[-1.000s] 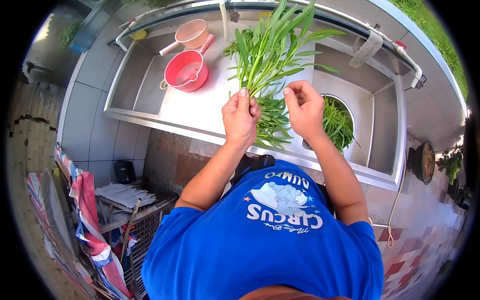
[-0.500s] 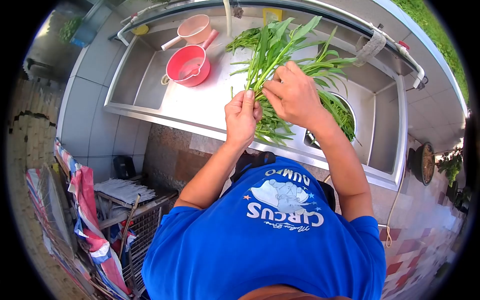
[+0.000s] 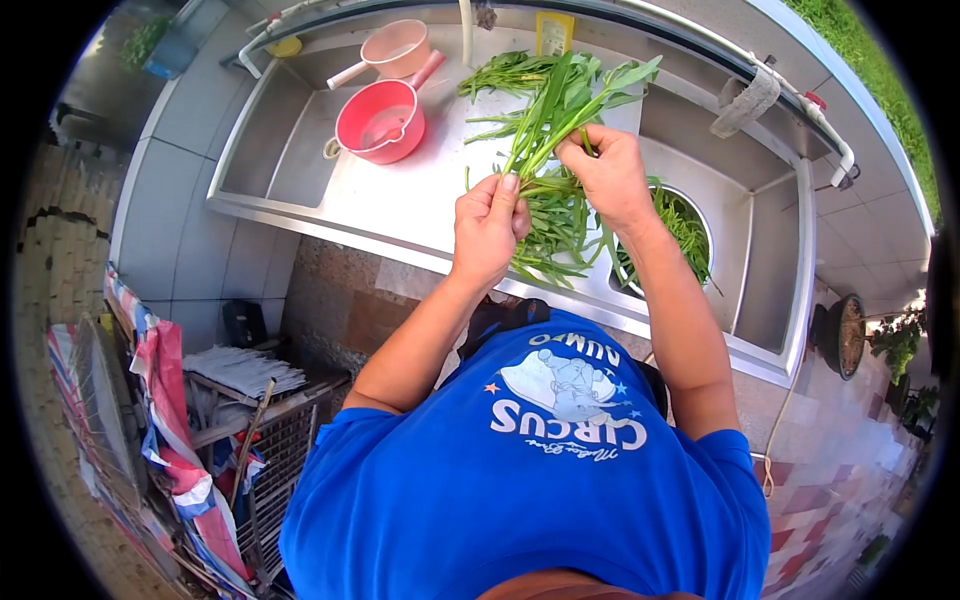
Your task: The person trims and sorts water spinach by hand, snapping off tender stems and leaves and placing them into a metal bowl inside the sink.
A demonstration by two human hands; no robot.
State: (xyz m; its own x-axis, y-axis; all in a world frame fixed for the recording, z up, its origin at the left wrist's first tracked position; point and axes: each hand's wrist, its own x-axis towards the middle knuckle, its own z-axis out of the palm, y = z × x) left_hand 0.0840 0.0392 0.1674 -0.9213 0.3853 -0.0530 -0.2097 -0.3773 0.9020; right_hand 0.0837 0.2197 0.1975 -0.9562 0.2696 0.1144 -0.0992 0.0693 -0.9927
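My left hand (image 3: 488,228) is closed around the lower stems of a bunch of water spinach (image 3: 560,110), its thumb on top. The long, narrow leaves point away to the upper right over the steel sink top. Beside the bunch, my right hand (image 3: 612,180) is closed, fingertips pinching a green stem near the middle of the stalks. Below my hands lies a pile of loose greens (image 3: 550,240), partly hidden. More greens (image 3: 505,75) rest farther back. Cut greens (image 3: 682,235) fill the round basin to the right of my right wrist.
A red dipper (image 3: 380,125) and a pale pink dipper (image 3: 395,48) stand at left on the steel sink (image 3: 320,222). A yellow item (image 3: 553,33) sits at the back. A grey cloth (image 3: 745,100) hangs over the rear pipe. A rack (image 3: 285,480) stands low at left.
My right hand has moved slightly right with a stem between its fingers. The leafy stalks it held out to the right no longer stretch over the round basin. My left hand keeps its hold.
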